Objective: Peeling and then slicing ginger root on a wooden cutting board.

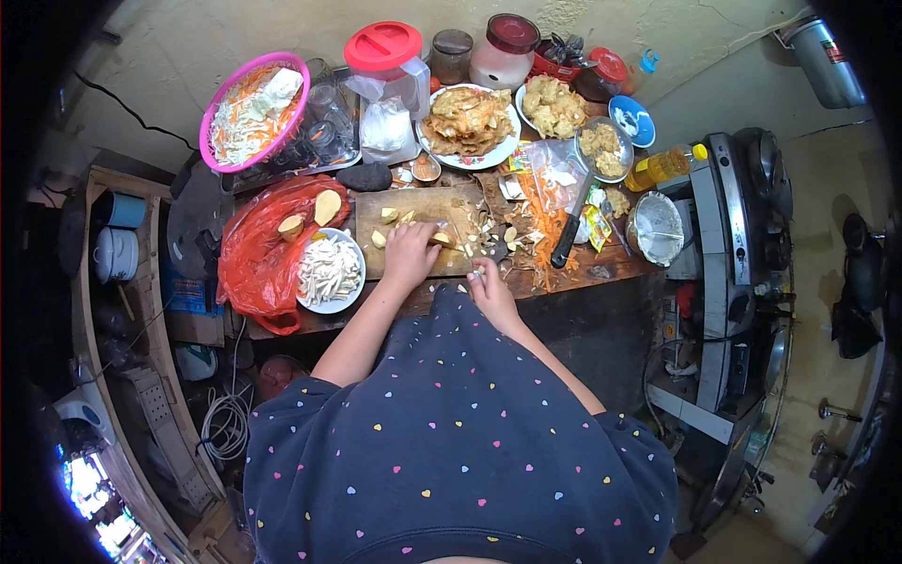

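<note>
My left hand rests on a wooden cutting board, its fingers pressing a piece of peeled yellow root vegetable. At the board's front right edge, my right hand grips a knife; its thin blade points away from me and the handle is mostly hidden. Several yellow chunks lie beyond and left of my left hand. Small chips and peelings litter the board's right side. Left of the board, a white bowl holds pale cut strips.
A red plastic bag bears two yellow root pieces. Fried fritters fill plates at the back. A pink basket holds shredded vegetables. On the right are a black-handled strainer, carrot shreds, an oil bottle and a metal pot.
</note>
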Motion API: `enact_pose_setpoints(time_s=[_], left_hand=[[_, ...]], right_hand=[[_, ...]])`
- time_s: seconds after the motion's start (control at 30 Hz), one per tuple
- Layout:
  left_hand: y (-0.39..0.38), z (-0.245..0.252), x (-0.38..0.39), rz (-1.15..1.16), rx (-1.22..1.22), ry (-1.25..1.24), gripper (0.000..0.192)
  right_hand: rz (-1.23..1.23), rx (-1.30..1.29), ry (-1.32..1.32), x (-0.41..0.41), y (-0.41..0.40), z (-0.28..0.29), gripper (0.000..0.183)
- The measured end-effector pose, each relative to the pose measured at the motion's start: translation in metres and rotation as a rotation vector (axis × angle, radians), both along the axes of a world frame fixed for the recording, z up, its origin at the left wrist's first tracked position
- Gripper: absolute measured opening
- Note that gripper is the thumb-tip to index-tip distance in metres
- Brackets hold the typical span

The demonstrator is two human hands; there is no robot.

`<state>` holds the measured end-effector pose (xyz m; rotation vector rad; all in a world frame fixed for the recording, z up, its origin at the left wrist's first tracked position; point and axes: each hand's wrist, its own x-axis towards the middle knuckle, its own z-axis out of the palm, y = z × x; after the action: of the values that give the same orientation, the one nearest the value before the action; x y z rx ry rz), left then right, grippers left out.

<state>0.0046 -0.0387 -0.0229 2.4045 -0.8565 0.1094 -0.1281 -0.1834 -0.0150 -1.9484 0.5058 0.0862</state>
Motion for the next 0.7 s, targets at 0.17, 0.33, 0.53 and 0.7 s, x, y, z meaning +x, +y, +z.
enact_pose_setpoints(time_s=[0.17,0.33,0.53,0.7], left_hand=[[-0.006,0.003,-0.009,0.096,0.03,0.012,0.021],[-0.006,0.0,-0.015,0.152,0.046,-0.003,0.02],[-0.006,0.001,-0.016,0.158,0.016,-0.012,0.019],[-0.006,-0.003,-0.015,0.126,0.001,-0.07,0.015]], right_hand=[[0.035,-0.09,0.06,0.002,0.007,0.014,0.032],[0.076,-0.087,0.101,0.001,0.005,0.02,0.032],[0.178,-0.338,0.251,-0.001,0.006,0.035,0.039],[0.201,-0.389,0.3,0.005,0.01,0.045,0.037]])
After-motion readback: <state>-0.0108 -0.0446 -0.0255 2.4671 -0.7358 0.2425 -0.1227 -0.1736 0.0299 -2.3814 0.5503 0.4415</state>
